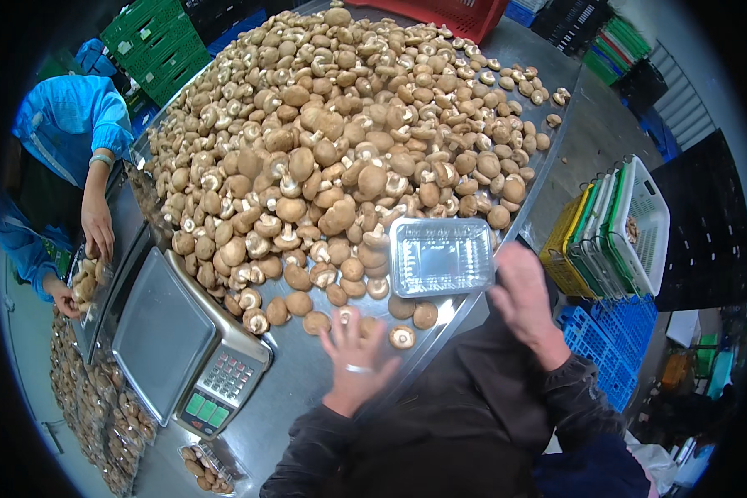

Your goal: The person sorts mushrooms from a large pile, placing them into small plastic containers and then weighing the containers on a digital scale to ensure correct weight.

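Observation:
A clear plastic tray (442, 258) with nothing in it lies at the near right edge of a large heap of shiitake mushrooms (324, 155). My right hand (526, 299), blurred, grips the tray's right rim; its fingertips are partly hidden. Over the steel table (299, 380), my left hand (358, 355) has its fingers spread among a few loose mushrooms at the heap's near edge. It is also blurred and appears to hold nothing. One loose mushroom (402, 337) lies stem up to the right of this hand.
A weighing scale (168, 336) stands left of my left hand, with a filled mushroom pack (205, 470) below it. A co-worker's hands (96, 224) handle another pack at far left, above several packed trays (93, 423). Stacked crates (641, 230) stand at right.

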### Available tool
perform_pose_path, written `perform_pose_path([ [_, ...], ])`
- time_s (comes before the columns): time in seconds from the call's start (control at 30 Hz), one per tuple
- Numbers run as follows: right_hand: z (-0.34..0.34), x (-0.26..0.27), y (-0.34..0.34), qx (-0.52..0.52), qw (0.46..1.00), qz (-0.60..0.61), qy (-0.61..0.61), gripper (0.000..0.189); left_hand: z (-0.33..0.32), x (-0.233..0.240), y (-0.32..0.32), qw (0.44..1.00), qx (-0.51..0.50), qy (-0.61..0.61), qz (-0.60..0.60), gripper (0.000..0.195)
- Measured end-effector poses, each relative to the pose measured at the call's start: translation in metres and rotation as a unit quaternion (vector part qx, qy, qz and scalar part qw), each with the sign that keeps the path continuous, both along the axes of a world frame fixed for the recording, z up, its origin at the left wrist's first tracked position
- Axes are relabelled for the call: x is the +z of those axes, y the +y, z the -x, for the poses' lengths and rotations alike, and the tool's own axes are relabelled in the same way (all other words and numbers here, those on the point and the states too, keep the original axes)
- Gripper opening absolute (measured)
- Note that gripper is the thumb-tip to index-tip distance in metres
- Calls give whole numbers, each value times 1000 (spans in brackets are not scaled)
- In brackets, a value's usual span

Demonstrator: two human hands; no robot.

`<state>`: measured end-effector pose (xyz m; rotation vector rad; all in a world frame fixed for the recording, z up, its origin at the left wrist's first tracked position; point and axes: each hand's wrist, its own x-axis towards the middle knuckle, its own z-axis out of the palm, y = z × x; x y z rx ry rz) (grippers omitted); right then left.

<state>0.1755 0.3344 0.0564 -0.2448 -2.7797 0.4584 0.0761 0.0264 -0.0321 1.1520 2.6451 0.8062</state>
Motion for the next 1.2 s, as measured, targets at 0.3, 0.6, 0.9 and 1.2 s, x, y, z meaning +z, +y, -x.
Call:
perform_pose_path([
  [0.3,17,-33,2,108,988,-45,-98,22,38,-46,27,986,29,162,-12,40],
  [0.6,28,-3,10,97,994,7,-42,6,28,0,9,999,25,19,-35,71],
  [0.9,51,30,-85,224,964,133,46,12,-20,30,-68,787,269,-395,-391,60],
  [1.2,46,-34,-175,404,843,216,-281,21,-53,55,-141,165,368,-775,-486,103],
])
